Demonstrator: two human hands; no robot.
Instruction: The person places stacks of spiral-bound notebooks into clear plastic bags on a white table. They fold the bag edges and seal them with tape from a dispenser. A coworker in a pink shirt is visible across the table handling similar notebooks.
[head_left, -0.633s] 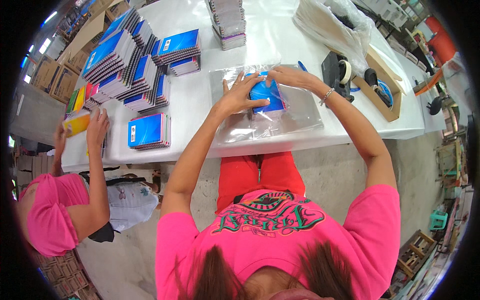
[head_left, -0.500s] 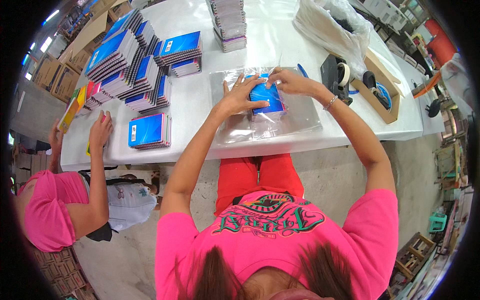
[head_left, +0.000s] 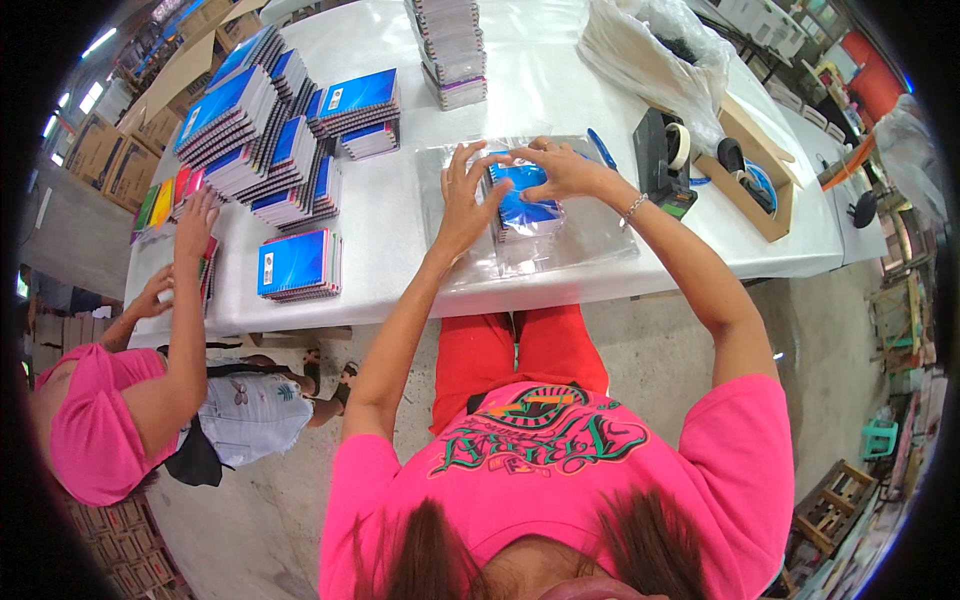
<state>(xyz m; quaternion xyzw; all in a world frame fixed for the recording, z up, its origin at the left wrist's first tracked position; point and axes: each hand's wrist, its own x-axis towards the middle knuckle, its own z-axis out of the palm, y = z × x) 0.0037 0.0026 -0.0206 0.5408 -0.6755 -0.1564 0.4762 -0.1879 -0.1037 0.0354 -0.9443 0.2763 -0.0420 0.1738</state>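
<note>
A small stack of blue-covered spiral notebooks point(head_left: 526, 213) lies before me, wrapped in clear plastic. Beneath it is a flat layer of clear plastic sheets or bags point(head_left: 590, 240). My left hand point(head_left: 466, 200) is at the stack's left side, its fingers apart and reaching toward the far corner. Across the far right side curves my right hand point(head_left: 566, 172), thumb above the cover and fingers bent toward the far edge, also apart. Both hands touch or hover just over the wrapped stack; exact contact is unclear.
Piles of blue notebooks point(head_left: 228, 105) and a smaller notebook stack point(head_left: 296, 264) stand left. A tall wrapped stack point(head_left: 452, 60) is at the back. Rightward are a blue pen point(head_left: 602, 148), tape dispenser point(head_left: 660, 160), cardboard box point(head_left: 770, 215) and plastic bag point(head_left: 660, 60). A co-worker's hands point(head_left: 190, 225) handle notebooks at far left.
My left hand has slid left off the cover to the stack's side. My right hand has opened from a pinch and spread over the far right part. The co-worker's hands have shifted.
</note>
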